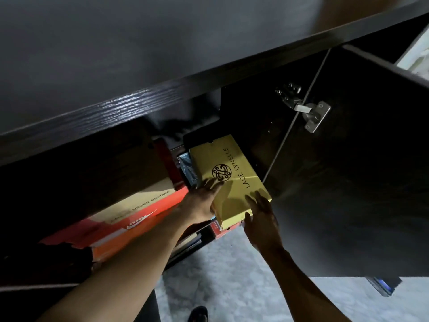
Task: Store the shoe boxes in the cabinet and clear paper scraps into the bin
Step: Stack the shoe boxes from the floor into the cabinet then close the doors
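The floor [232, 282] is pale grey and mottled, like stone or short carpet, and it fills the lower middle of the view. At the very bottom the rounded toe of a dark slipper [197, 314] rests on it, only its front showing. Low on the right, a small dark object [380, 287] with a blue glint sits close to the floor, too cut off to name. High at the right edge there is a pale, whitish-green surface [416, 57], blurred; what it belongs to cannot be told.
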